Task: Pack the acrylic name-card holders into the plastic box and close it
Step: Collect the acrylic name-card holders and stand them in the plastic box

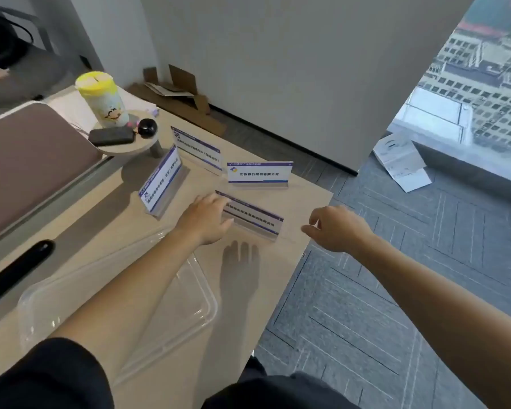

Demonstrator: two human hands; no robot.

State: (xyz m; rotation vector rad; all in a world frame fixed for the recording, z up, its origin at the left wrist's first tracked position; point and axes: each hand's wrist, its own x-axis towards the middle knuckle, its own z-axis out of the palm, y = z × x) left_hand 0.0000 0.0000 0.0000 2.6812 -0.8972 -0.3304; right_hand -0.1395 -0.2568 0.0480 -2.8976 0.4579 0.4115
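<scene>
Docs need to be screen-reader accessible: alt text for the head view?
A person's left hand, fingers extended, is at the left end of the nearest acrylic name-card holder on a light table, the right hand hovering empty beside it. Three more holders stand behind, and a clear plastic box lies under the left forearm.

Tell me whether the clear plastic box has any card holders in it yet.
Empty: table shows through the plastic box; four name-card holders are outside it.

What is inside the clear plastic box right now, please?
Nothing shows inside the plastic box; the table shows through its clear base. The left forearm crosses over it and hides a strip. The four name-card holders stand on the table beyond it.
</scene>
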